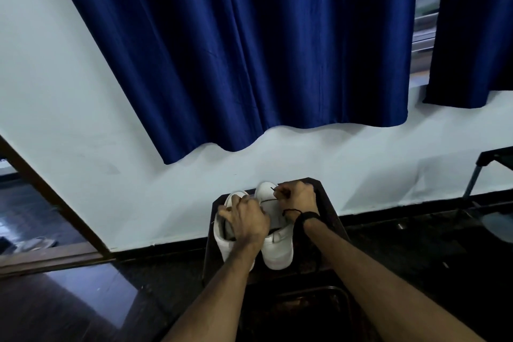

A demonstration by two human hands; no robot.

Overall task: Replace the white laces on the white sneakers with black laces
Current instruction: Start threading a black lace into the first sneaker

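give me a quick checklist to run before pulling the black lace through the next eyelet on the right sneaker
1. Both white sneakers sit on the dark stool, side by side: ok.
2. Right hand pinches the black lace near the toe of the right sneaker: ok.
3. Left hand steadies the left sneaker: ok.
4. One lace bar lies across the right sneaker's lowest eyelets: ok.
5. Lace slack hangs over the right wrist, free of tangles: cannot tell.
6. White laces are all out: cannot tell.

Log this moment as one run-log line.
step: threading black lace into right sneaker | right hand: pinches lace near toe | left hand: holds sneakers | left sneaker: no black lace visible | support: dark stool
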